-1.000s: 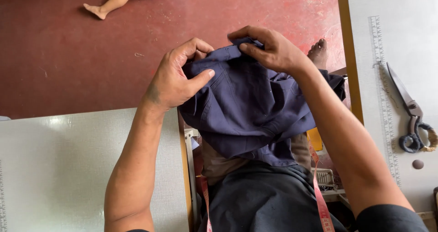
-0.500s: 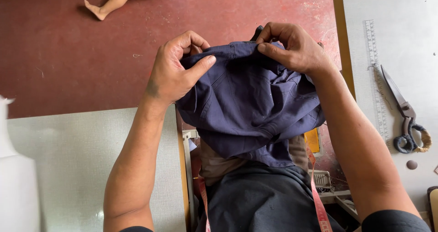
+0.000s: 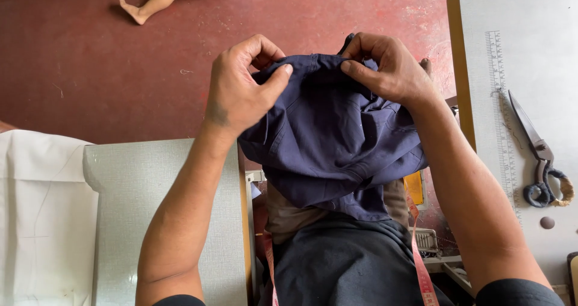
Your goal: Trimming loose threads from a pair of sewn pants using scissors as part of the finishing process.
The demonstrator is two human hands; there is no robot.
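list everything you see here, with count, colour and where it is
navy blue cloth garment: one, dark blue, held up over the lap between both hands
large metal scissors: one, dark grey with a wrapped handle loop, on the right table
grey work table with ruler strip: one, light grey, right side
grey table: one, light grey, lower left
white cloth: one, white, far left on the table
pink measuring tape: one, pink, hanging by the lap
red floor: dark red, upper area
another person's bare leg: one, top edge on the floor
left hand: grip on the garment's top edge
right hand: grip on the same edge
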